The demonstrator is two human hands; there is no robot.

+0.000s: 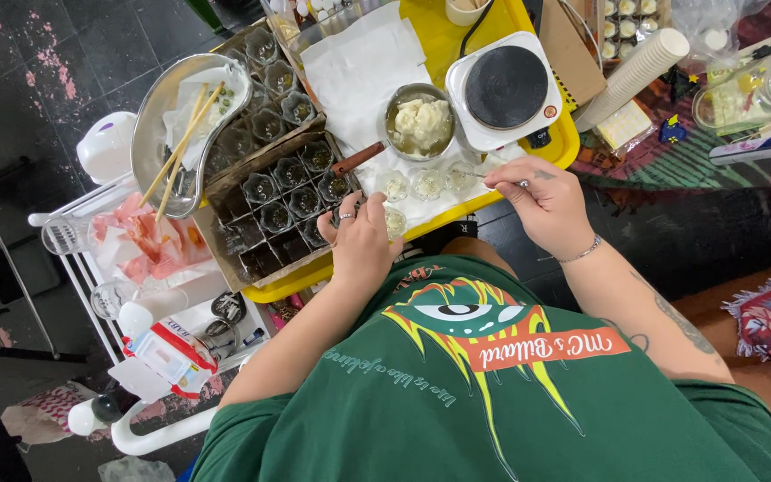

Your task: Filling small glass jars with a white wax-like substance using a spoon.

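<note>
Nearest to me is my green printed shirt (493, 393), and just beyond it my two hands work at the near edge of the yellow tray (457, 36). My left hand (360, 239) is curled shut around a small clear glass cup (394, 220), holding it at the tray's edge, just beside the cardboard divider box (265, 219). My right hand (542, 203), with a bracelet at the wrist, is pinched closed on a thin metal utensil (506, 181); I cannot tell whether it is a spoon or something else, since my fingers hide most of it.

Just past my hands, three more small glass cups (427, 184) stand in a row on white paper (359, 62), each with something pale inside. Behind them sits a small metal pan (418, 120) with a brown handle, filled with lumps of a white, waxy-looking mass. To its right is a white single-burner hot plate (503, 87) with a dark round top.

On my left, the divider box holds many empty glass cups in its cells. Beyond it lies a metal bowl (180, 125) with wooden chopsticks (180, 147) resting in it. Farther right, off the tray, a stack of paper cups (631, 76) lies on its side.
</note>
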